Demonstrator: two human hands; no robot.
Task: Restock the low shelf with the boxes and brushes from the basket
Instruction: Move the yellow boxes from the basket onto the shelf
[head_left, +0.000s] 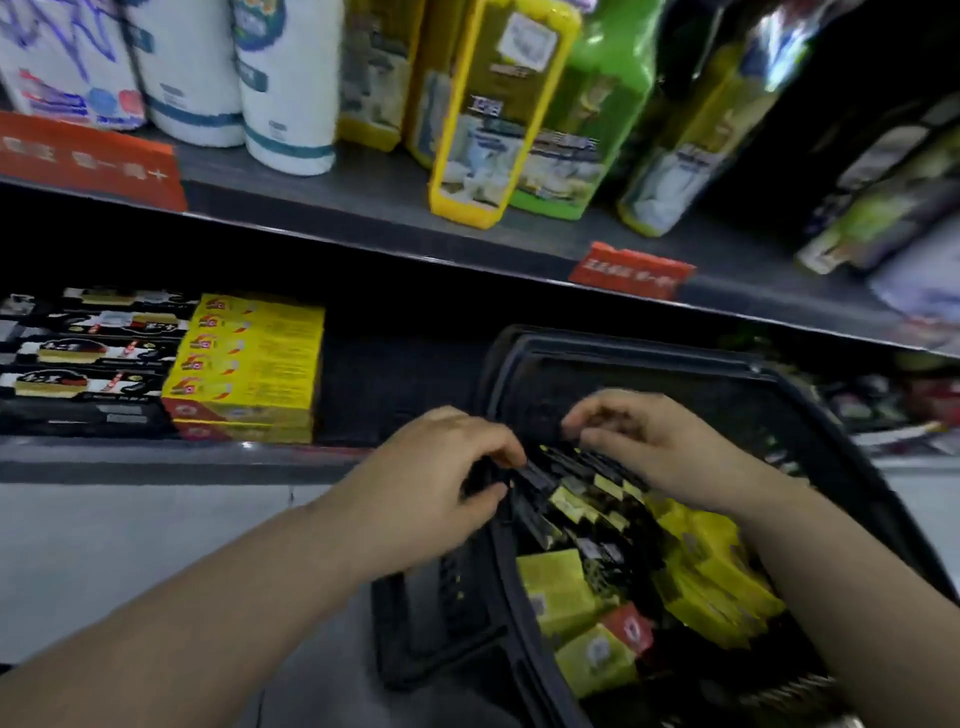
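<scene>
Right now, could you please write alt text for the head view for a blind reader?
Two hands reach into a black shopping basket: the left hand pinches dark flat packets, the right hand curls over them, with yellow boxes below. Behind, the low shelf holds stacked yellow boxes beside black boxes.

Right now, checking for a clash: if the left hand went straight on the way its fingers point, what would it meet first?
The black packs in the basket, which the left hand already seems to grip; right behind them comes the right hand, though depth is unclear.
</scene>
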